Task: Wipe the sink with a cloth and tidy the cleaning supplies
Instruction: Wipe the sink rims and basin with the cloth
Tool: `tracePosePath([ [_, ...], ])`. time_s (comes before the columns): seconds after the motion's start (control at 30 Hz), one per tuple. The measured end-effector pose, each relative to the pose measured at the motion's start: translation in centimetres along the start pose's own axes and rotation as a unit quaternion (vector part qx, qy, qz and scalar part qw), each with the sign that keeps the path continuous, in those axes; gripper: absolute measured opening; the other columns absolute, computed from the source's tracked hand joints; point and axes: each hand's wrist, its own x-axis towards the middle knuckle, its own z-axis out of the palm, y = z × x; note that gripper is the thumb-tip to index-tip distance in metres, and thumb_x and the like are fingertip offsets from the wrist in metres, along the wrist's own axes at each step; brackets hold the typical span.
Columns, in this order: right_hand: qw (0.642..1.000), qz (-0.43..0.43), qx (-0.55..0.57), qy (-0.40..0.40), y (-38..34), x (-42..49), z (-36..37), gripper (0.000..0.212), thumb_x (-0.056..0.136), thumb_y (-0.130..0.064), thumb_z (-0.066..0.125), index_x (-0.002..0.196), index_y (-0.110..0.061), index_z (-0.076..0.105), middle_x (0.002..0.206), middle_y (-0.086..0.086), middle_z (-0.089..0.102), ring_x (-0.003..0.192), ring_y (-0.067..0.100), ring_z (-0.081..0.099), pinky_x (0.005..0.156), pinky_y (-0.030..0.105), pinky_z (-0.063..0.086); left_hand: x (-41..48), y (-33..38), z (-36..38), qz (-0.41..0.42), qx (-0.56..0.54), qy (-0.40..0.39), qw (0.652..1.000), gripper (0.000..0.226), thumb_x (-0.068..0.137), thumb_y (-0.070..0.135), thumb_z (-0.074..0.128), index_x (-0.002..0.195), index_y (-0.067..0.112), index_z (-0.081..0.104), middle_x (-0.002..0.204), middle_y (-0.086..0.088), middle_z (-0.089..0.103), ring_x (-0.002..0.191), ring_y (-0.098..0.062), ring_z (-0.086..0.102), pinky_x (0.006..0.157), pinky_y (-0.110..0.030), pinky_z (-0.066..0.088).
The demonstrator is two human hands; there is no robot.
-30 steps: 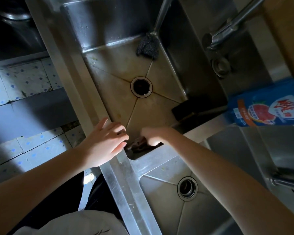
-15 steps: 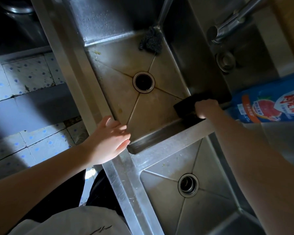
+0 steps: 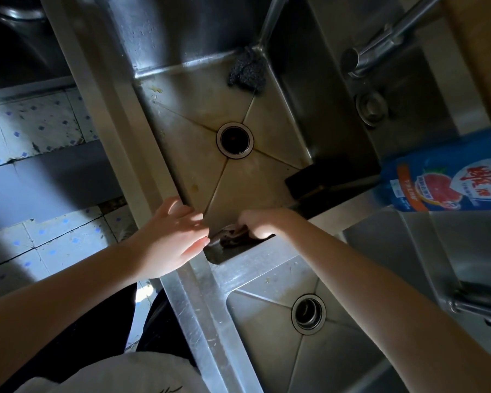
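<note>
Over stained steel sink (image 3: 182,123), tiled floor (image 3: 40,129) beside, right hand (image 3: 262,224) gripping cloth (image 3: 228,235), left hand (image 3: 170,239) relaxed

Bare forearms, a pale top and dark legwear.

The left forearm (image 3: 68,287) and right forearm (image 3: 380,287) were bare from the wrist back to the frame's edge, smooth and slim. The left hand (image 3: 173,236) was partly lit across its knuckles and fingers. The right hand (image 3: 262,222) was bright along its back and shadowed toward the fingertips. Low in the view was a white garment (image 3: 111,375), soft and loosely creased, bearing a thin dark stroke (image 3: 165,390) like script or a drawn mark, too small to read. Above it showed dark trousers (image 3: 97,321), near black and deep in shadow, their cut impossible to tell.
</note>
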Motion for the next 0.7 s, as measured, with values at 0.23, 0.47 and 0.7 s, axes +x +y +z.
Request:
tracePosePath([
  [0.23,0.958,0.244,-0.094,0.119,10.9,-3.4,-3.4,0.030,0.093,-0.011,0.045,0.121,-0.008,0.056,0.123,0.015,0.059,0.111,0.033,0.055,0.091,0.041,0.042,-0.4,-0.9,-0.5,0.008,-0.059,0.023,0.998,0.026,0.090,0.030,0.041,0.087,0.020,0.064,0.097,0.001,0.060,0.093,-0.019,0.060,0.094,-0.038,0.035],
  [0.47,0.941,0.312,-0.065,0.113,13.0,-3.8,-4.6,0.031,0.091,-0.013,0.052,0.120,-0.004,0.056,0.117,0.017,0.059,0.107,0.035,0.056,0.089,0.042,0.045,-0.4,-2.0,-1.9,-0.013,-0.055,0.011,0.998,0.033,0.090,0.031,0.039,0.089,0.015,0.067,0.111,-0.007,0.061,0.106,-0.025,0.059,0.099,-0.044,0.033],
  [0.7,0.980,0.184,-0.020,0.072,4.7,-1.8,-2.1,0.027,0.090,-0.007,0.048,0.112,-0.002,0.061,0.102,0.014,0.065,0.088,0.030,0.062,0.067,0.029,0.045,0.1,-4.9,-2.3,-0.003,-0.044,-0.016,0.999,0.034,0.093,0.033,0.036,0.098,0.016,0.064,0.118,-0.007,0.055,0.110,-0.026,0.055,0.100,-0.044,0.032],
])
